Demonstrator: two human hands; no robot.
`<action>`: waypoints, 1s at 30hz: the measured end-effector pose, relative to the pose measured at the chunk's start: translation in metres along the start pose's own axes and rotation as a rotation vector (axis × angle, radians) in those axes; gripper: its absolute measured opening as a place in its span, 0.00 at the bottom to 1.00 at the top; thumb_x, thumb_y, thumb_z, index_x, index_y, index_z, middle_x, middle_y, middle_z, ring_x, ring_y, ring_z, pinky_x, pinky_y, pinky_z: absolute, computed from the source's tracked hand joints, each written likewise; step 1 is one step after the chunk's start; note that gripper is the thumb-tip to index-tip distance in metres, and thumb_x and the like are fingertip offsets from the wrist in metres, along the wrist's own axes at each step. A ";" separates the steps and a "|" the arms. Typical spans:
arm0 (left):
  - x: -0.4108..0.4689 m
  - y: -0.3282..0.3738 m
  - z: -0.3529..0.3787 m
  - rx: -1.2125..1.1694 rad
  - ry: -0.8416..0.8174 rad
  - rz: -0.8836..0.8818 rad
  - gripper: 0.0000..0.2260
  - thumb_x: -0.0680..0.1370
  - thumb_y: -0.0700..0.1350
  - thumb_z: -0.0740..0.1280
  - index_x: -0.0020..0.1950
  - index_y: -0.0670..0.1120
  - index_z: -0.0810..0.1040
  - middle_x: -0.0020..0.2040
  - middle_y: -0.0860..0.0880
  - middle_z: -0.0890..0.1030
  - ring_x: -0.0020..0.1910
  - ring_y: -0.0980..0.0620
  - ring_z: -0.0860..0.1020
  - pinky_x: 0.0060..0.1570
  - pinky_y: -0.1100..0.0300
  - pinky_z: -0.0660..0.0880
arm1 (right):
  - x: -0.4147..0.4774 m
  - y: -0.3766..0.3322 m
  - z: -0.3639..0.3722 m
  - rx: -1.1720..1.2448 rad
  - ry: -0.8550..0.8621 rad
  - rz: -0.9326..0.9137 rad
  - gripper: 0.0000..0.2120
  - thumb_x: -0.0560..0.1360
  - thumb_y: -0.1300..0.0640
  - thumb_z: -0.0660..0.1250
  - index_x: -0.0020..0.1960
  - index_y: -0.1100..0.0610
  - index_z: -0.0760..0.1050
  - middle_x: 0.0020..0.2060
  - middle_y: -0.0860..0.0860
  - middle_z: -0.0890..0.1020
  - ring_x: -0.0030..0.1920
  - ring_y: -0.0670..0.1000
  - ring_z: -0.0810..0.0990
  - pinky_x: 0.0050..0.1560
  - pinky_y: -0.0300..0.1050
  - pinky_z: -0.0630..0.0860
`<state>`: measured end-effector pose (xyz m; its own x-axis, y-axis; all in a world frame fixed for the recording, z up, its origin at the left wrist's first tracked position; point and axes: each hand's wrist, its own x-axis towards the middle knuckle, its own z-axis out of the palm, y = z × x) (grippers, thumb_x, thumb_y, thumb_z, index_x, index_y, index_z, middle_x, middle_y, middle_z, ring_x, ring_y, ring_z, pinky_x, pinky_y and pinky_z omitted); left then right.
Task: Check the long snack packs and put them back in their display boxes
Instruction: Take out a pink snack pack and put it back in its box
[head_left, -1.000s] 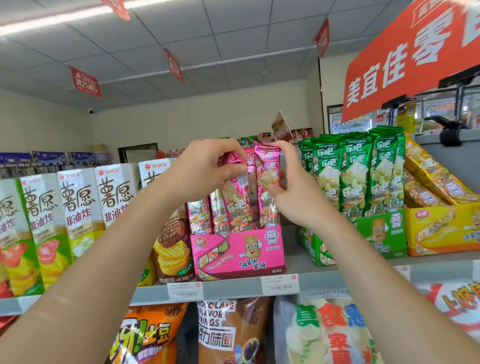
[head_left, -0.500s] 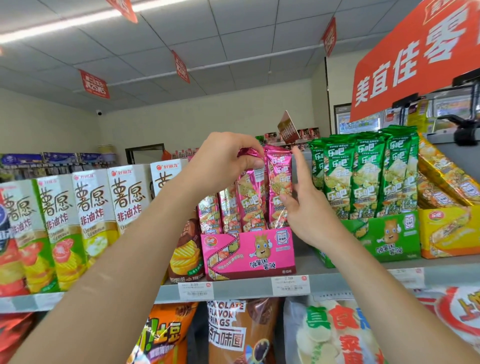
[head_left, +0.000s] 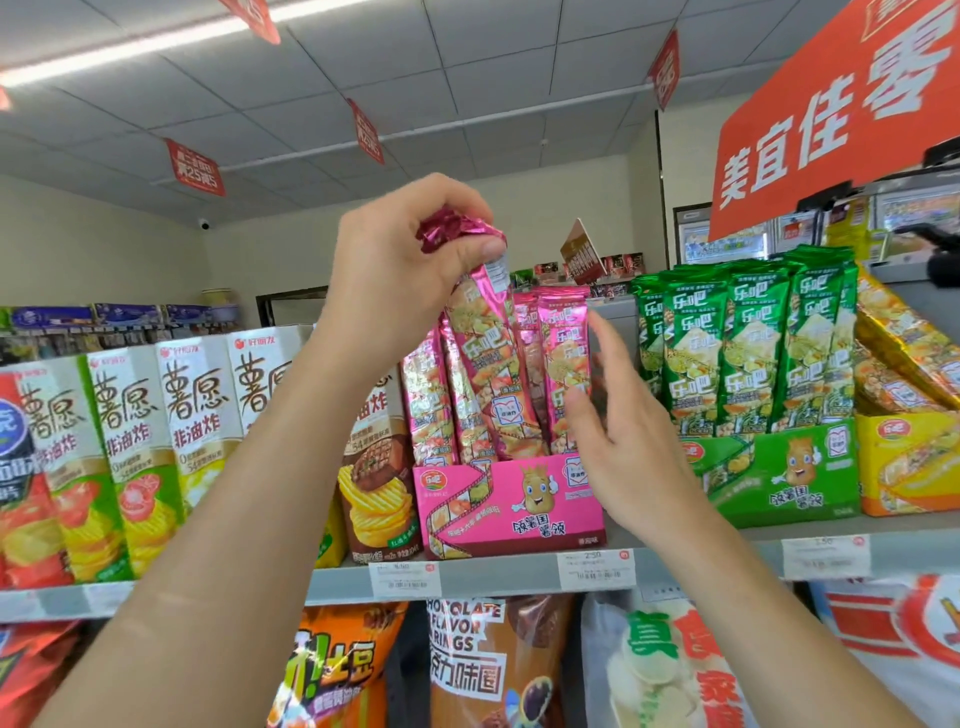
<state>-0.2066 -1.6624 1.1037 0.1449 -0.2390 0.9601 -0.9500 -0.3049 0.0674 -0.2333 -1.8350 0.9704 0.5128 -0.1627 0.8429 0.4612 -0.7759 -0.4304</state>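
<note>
A pink display box (head_left: 511, 504) stands on the shelf with several long pink snack packs upright in it. My left hand (head_left: 400, 270) grips the crumpled top of one long pink pack (head_left: 485, 353) and holds it raised above the others, its lower end still inside the box. My right hand (head_left: 618, 431) hovers open just right of the packs, fingers spread, holding nothing; it hides the box's right corner. To the right sits a green display box (head_left: 779, 478) full of long green packs (head_left: 748, 343).
A yellow display box (head_left: 904, 462) with slanted gold packs is at far right. White chip cartons (head_left: 197, 415) line the shelf on the left. Price tags hang on the shelf edge (head_left: 337, 579). Large snack bags fill the shelf below. A red sign (head_left: 831, 119) hangs overhead.
My left hand has pulled the pink pack upward out of the row. My right hand has let go of the packs and drawn back slightly, opening.
</note>
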 end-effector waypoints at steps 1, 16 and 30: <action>-0.002 0.002 -0.005 -0.001 0.025 0.019 0.06 0.74 0.43 0.74 0.49 0.47 0.81 0.41 0.55 0.81 0.39 0.55 0.79 0.39 0.63 0.77 | -0.003 -0.003 0.000 -0.028 0.045 -0.040 0.28 0.83 0.48 0.55 0.79 0.47 0.48 0.71 0.43 0.66 0.68 0.37 0.63 0.67 0.38 0.59; -0.056 -0.020 -0.033 -0.234 0.304 -0.250 0.03 0.76 0.41 0.71 0.46 0.48 0.79 0.37 0.55 0.79 0.36 0.61 0.76 0.38 0.65 0.73 | -0.024 -0.028 -0.014 0.493 -0.209 0.085 0.22 0.62 0.41 0.73 0.55 0.41 0.78 0.45 0.36 0.85 0.46 0.40 0.84 0.43 0.31 0.78; -0.129 -0.002 0.013 -0.372 0.041 -0.583 0.14 0.77 0.51 0.70 0.37 0.42 0.80 0.28 0.48 0.80 0.27 0.55 0.78 0.25 0.60 0.73 | -0.097 -0.009 -0.072 0.342 -0.204 0.170 0.20 0.60 0.48 0.78 0.46 0.27 0.79 0.41 0.35 0.85 0.37 0.35 0.82 0.32 0.32 0.78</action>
<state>-0.2201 -1.6427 0.9759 0.6573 -0.0950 0.7476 -0.7527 -0.0346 0.6574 -0.3393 -1.8564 0.9160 0.7191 -0.1201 0.6845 0.5535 -0.4966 -0.6686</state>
